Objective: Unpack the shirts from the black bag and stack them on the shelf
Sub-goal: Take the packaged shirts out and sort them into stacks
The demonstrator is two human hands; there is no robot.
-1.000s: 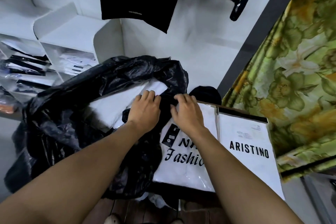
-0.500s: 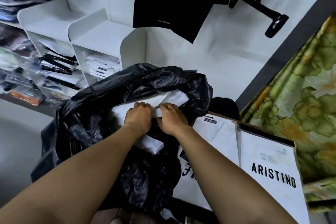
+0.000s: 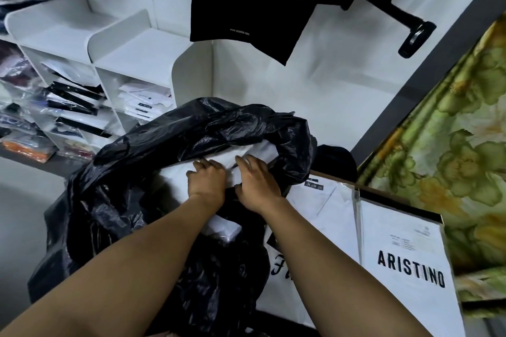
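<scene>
Inside the mouth of the black bag (image 3: 164, 159), the left hand (image 3: 206, 183) and right hand (image 3: 257, 183) curl their fingers over the packed shirts (image 3: 172, 179). Grip well under the slippery packets, then lift them level, clear of the bag, toward the shelf (image 3: 137, 46) behind it.

The left hand (image 3: 206, 182) and the right hand (image 3: 258, 185) are side by side in the mouth of the black bag (image 3: 131, 200). The left hand curls its fingers over the far edge of a white packed shirt (image 3: 175, 180). The right hand seems to grip this pack too, but its thumb is partly hidden. To the right of the right hand lies an ARISTINO packet (image 3: 405, 249). Beyond the left hand stands the white shelf (image 3: 131, 46).
</scene>
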